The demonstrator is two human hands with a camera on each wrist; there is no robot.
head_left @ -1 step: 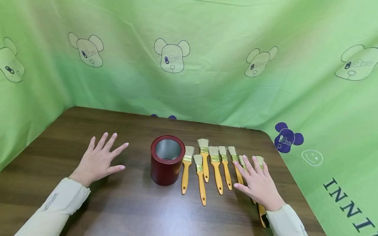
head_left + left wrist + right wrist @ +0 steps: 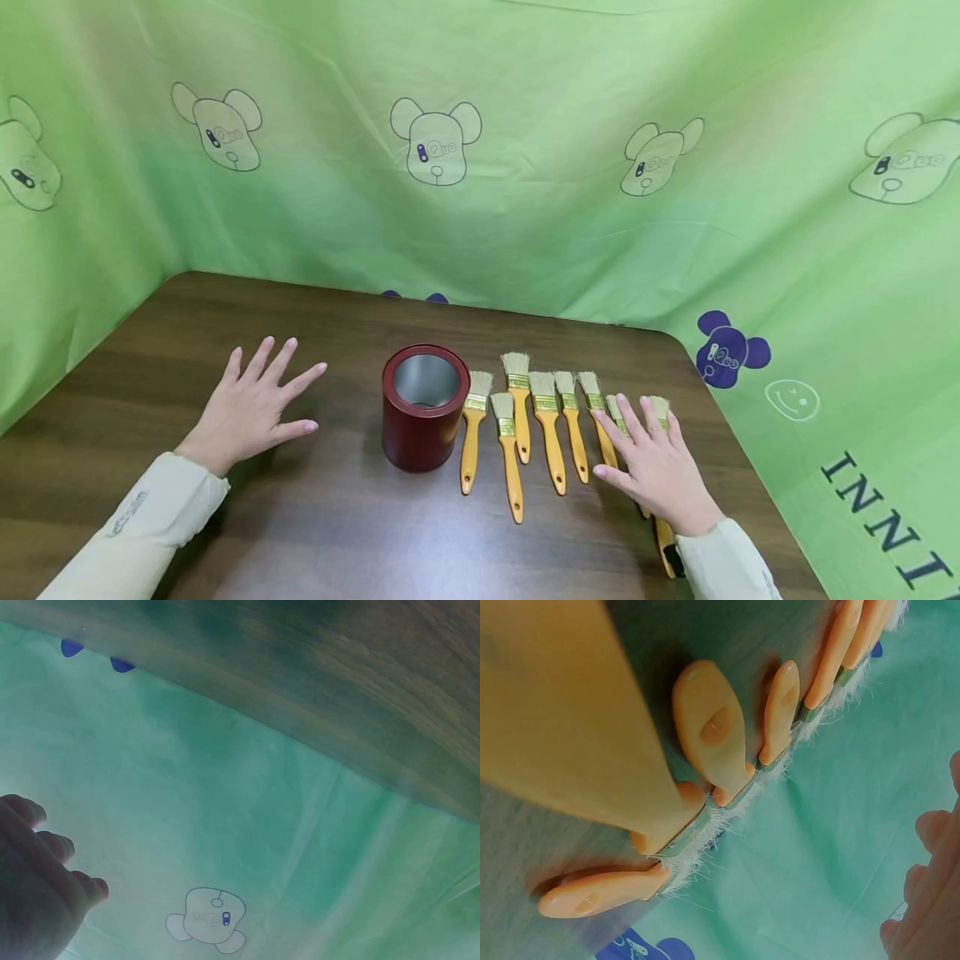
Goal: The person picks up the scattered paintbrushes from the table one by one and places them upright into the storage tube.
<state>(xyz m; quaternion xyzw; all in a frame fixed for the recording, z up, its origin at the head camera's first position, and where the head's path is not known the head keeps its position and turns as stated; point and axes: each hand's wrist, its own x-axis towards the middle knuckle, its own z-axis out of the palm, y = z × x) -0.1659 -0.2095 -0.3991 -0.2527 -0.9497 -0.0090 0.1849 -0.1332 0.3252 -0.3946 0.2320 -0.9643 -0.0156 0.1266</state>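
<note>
If you start with the worktop (image 2: 315,525), it's a dark brown wood-grain one with rounded far corners and a pale glare patch on the near part between the two hands. The left hand (image 2: 251,408) is spread over it, fingers apart, gripping nothing; can't tell whether it touches the wood. Off to that hand's right, roughly midway to the other one, a dark red canister (image 2: 420,442) stands upright, grey inner wall showing through the top. Between that and the right hand (image 2: 660,475) you've got a row of flat paintbrushes (image 2: 552,442), yellow-orange handles towards the person, pale bristles pointing away. The right hand is spread and released too, over the last couple of brushes and partly hiding them; can't tell about contact.

Room-wise it's basically green fabric (image 2: 525,242), beyond both hands and out past each side, a bit creased, printed with outlined bear heads (image 2: 438,150). Past the right hand there's also a solid purple bear head (image 2: 723,358), a white winking smiley (image 2: 792,401) and big dark letters (image 2: 890,530). Both arms come in wearing pale sleeves (image 2: 172,500).
</note>
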